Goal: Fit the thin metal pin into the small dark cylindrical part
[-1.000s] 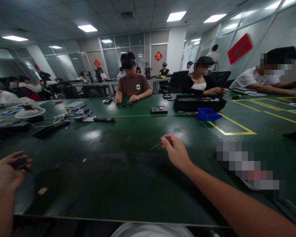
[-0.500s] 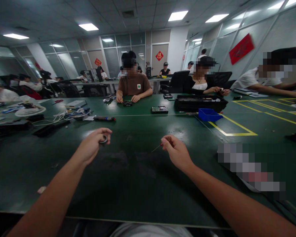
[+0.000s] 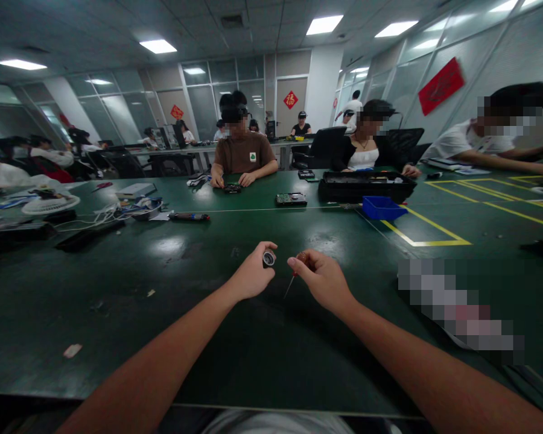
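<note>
– Metal ring (image 3: 268, 259): location?
– Pinched between left hand (image 3: 252, 276) fingertips, above the middle of the green table (image 3: 199, 343).
– Screwdriver (image 3: 292, 278)?
– In right hand (image 3: 326, 280), fingers closed round it; tip just beside ring, not touching.

over a dark green table (image 3: 172, 313), a left hand (image 3: 252, 276) pinches a small round silver-rimmed part (image 3: 268, 259) just beside a right hand (image 3: 323, 279) gripping a thin screwdriver (image 3: 292, 279), tip slanting down; opposite, seated people work near a blue bin (image 3: 382, 208).

Blue bin (image 3: 382, 208) beside black tray (image 3: 365, 187); circuit board (image 3: 291, 199) mid-table.
</note>
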`<act>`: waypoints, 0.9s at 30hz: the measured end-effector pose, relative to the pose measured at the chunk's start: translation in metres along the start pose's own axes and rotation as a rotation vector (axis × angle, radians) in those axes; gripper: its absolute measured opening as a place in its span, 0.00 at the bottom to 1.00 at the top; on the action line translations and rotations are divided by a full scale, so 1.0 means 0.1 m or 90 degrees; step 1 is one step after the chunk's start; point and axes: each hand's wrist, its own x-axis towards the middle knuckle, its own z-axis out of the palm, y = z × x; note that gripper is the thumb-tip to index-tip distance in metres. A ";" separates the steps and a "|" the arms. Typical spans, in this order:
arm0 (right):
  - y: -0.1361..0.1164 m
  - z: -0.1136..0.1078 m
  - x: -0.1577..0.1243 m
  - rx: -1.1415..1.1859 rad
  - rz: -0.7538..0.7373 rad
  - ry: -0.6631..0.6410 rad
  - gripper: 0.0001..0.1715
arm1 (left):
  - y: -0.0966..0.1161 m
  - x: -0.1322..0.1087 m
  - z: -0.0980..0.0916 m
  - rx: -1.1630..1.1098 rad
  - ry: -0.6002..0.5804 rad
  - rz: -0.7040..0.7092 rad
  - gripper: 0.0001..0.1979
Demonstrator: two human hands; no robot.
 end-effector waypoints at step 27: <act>0.14 0.04 0.08 0.189 0.003 0.131 0.16 | -0.29 -0.03 -0.06 0.075 0.042 0.099 0.21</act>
